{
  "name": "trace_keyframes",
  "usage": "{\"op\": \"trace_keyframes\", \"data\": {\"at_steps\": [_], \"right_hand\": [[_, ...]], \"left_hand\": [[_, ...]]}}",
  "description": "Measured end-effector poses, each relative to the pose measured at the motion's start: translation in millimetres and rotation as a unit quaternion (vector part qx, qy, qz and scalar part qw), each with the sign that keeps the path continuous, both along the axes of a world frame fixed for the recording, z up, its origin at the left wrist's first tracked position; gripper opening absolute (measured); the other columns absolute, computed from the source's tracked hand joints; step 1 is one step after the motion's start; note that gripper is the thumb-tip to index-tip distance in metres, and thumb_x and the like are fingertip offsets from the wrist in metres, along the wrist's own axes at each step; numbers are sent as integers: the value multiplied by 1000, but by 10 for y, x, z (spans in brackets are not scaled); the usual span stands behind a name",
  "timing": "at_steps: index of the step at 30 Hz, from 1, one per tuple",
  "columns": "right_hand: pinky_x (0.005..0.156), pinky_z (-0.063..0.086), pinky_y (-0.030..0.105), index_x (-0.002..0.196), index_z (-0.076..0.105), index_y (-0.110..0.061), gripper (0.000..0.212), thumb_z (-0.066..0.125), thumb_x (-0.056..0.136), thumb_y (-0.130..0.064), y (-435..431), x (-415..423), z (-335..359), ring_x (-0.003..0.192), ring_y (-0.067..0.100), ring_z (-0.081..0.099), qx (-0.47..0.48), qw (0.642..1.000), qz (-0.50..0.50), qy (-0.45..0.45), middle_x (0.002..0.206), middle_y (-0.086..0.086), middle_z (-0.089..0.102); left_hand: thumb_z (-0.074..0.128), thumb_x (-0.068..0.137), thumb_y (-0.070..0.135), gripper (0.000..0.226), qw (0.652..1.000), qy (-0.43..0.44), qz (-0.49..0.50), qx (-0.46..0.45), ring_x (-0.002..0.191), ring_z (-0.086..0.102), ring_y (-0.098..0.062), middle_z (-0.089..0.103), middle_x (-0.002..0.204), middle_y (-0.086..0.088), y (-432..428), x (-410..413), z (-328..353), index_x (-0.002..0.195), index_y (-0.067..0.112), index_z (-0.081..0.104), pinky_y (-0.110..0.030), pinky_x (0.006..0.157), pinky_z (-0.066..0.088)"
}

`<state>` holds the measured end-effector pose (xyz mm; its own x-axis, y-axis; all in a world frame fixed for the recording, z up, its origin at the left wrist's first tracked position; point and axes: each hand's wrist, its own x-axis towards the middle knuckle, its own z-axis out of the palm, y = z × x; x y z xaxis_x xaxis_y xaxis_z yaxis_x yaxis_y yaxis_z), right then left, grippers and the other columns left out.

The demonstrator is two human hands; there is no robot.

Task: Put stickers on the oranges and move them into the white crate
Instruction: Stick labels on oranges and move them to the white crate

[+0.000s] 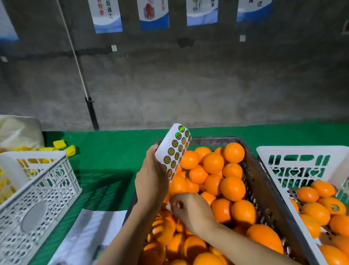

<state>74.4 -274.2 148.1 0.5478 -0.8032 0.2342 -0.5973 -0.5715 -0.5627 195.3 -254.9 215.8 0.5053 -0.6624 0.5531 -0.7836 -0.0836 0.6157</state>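
A dark crate (265,187) in front of me is heaped with oranges (232,188). My left hand (150,181) holds a white sticker sheet (176,149) upright over the crate's far left corner; round gold stickers run down it in two columns. My right hand (189,211) is below it, fingertips pinched together by the sheet's lower end, apparently on a small sticker, just above the oranges. The white crate (297,151) on the right holds several oranges (317,212); one of them (334,207) shows a sticker.
Another white crate (47,185) with yellow items inside stands at the left. White printed sheets (80,246) lie on the green table in front of it. Yellow pieces (65,148) and a pale sack (9,132) are at the back left. A grey wall rises behind the table.
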Motion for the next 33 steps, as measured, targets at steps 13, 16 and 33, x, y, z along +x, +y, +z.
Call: {"op": "trace_keyframes", "data": {"at_steps": [13,16,33], "right_hand": [[89,52,38,142,52,-26,79,70,77,-67,-214,170,32,107,24,63,287,956,-49,-26,140,4,58],[97,48,37,141,52,-31,73,60,80,-72,-236,147,21,122,25,58,221,974,-14,44,142,-2,57],[39,29,17,124,42,-16,52,75,87,-33,-308,33,394,45,14,55,465,825,-170,-273,98,13,65]], "left_hand": [[18,85,51,47,995,-95,-25,1,77,68,-37,69,113,-7,10,15,-53,125,33,35,-33,55,44],[19,85,51,58,995,-97,-28,7,78,68,-38,68,115,-9,21,-6,-60,131,25,43,-34,56,44],[27,92,32,35,992,0,55,-116,81,67,-38,69,110,-11,-22,54,-23,122,34,45,-33,64,40]]}}
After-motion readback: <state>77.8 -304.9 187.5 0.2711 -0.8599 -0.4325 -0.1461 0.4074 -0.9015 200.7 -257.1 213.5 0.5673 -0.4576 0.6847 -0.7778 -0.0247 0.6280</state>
